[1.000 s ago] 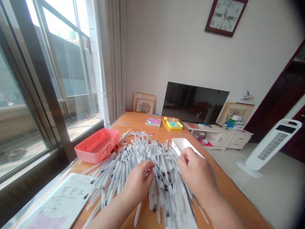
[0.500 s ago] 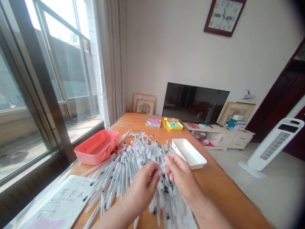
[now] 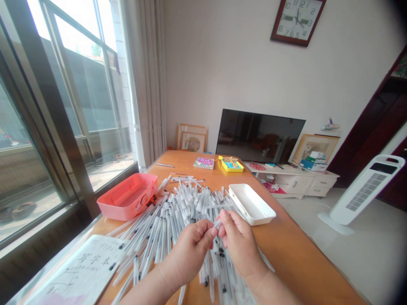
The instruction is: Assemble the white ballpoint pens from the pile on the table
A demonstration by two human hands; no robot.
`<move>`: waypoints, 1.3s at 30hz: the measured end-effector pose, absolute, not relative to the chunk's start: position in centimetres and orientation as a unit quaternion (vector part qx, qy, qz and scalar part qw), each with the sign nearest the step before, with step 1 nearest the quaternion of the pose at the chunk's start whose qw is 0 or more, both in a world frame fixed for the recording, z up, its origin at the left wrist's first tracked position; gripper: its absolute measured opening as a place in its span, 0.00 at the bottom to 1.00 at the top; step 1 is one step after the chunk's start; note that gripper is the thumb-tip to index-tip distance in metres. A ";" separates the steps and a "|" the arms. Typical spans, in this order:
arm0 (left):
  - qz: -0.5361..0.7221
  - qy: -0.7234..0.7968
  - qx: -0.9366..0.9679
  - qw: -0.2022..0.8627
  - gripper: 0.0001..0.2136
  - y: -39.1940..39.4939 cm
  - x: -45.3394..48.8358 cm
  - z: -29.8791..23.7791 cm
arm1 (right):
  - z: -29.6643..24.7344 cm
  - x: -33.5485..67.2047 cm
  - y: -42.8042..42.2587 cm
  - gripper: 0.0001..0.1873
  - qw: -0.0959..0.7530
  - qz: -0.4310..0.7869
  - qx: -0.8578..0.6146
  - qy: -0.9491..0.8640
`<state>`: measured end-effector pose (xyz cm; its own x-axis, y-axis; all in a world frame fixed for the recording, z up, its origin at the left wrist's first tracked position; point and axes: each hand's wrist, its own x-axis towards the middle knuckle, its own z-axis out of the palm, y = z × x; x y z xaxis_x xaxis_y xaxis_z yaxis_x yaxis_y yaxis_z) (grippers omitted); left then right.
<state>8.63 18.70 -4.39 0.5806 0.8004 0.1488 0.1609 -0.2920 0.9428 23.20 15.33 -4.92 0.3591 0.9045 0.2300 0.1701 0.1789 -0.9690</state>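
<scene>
A big heap of clear-white pens (image 3: 178,212) with black tips covers the middle of the wooden table (image 3: 299,258). Above the near side of the heap, my left hand (image 3: 190,250) and my right hand (image 3: 237,241) meet fingertip to fingertip. Both pinch one clear pen (image 3: 217,222), which pokes up between the thumbs. An empty white tray (image 3: 251,204) lies just right of the hands. To the left of the heap sits a pink plastic box (image 3: 127,198).
A sheet with handwriting (image 3: 76,275) lies at the near left corner. A small book (image 3: 204,162), a yellow box (image 3: 231,164) and a single pen (image 3: 165,165) lie at the far end. Windows run along the left; a TV, a cabinet and a white fan stand beyond.
My right hand left the white tray and came left to meet my left hand. Both hands now pinch a pen raised over the heap.
</scene>
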 end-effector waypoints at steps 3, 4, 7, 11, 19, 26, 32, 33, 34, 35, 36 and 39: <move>0.299 0.322 0.714 0.545 0.19 18.9 8.4 -4.1 | -5.3 23.1 15.4 0.25 0.612 0.337 -0.550 -0.456; 0.293 0.318 0.707 0.560 0.19 18.9 8.3 -4.0 | -5.4 23.0 15.4 0.25 0.614 0.344 -0.547 -0.453; 0.273 0.310 0.683 0.602 0.21 19.0 8.0 -3.8 | -5.7 22.6 15.4 0.25 0.622 0.351 -0.540 -0.445; 0.255 0.303 0.636 0.662 0.21 19.1 7.6 -4.1 | -5.2 22.9 15.6 0.24 0.632 0.373 -0.525 -0.431; 0.280 0.326 0.531 0.730 0.18 19.4 8.1 -5.0 | -4.0 27.0 16.5 0.23 0.662 0.326 -0.550 -0.391; 0.426 0.313 0.353 0.772 0.10 21.1 7.5 -5.1 | -6.4 24.9 16.3 0.21 0.459 0.284 -0.636 -0.552; 0.487 0.325 0.281 0.761 0.09 22.0 7.1 -5.1 | -6.9 24.1 15.9 0.17 0.448 0.261 -0.646 -0.560; 0.492 0.323 0.279 0.759 0.09 22.0 7.1 -5.0 | -6.8 23.8 15.8 0.17 0.445 0.274 -0.637 -0.566; 0.498 0.321 0.276 0.757 0.09 22.0 7.1 -4.9 | -6.6 23.5 15.6 0.18 0.439 0.300 -0.625 -0.571; 0.502 0.319 0.274 0.756 0.09 22.0 7.2 -4.8 | -6.4 23.1 15.3 0.19 0.428 0.336 -0.612 -0.574; 0.507 0.317 0.272 0.754 0.09 22.0 7.2 -4.8 | -6.3 22.7 15.1 0.21 0.415 0.374 -0.598 -0.575; 0.521 0.310 0.265 0.750 0.08 21.9 7.3 -4.6 | -5.8 21.7 14.5 0.24 0.384 0.452 -0.560 -0.579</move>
